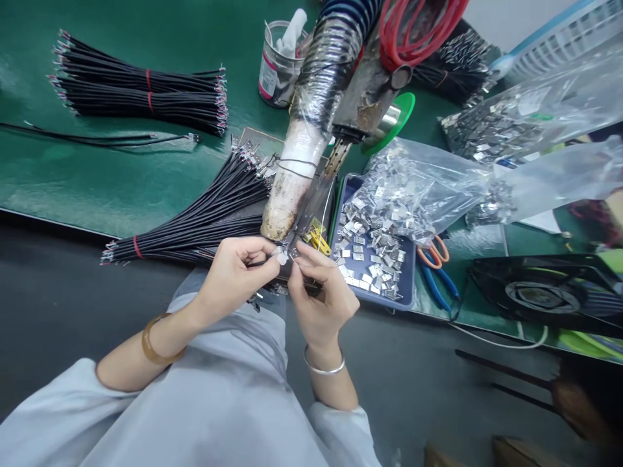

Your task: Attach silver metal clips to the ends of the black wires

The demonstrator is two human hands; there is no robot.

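My left hand (233, 272) and my right hand (318, 292) meet at the table's front edge, both pinched closed round something small and silvery (287, 255) between the fingertips, too small to name. A thin black wire runs from my left fingers. Just above them hangs the white end of a wrapped fume duct (294, 181) beside a soldering tool (335, 159). A bundle of black wires (204, 217) tied with a red band fans out to the left of my hands. A blue tray (406, 295) of small metal clips lies right of my right hand.
Two more black wire bundles (141, 97) lie at the back left on the green mat (97, 175). A tin (277, 65), plastic bags of metal clips (511, 117), blue-handled pliers (438, 285) and a black fan (540, 292) are around.
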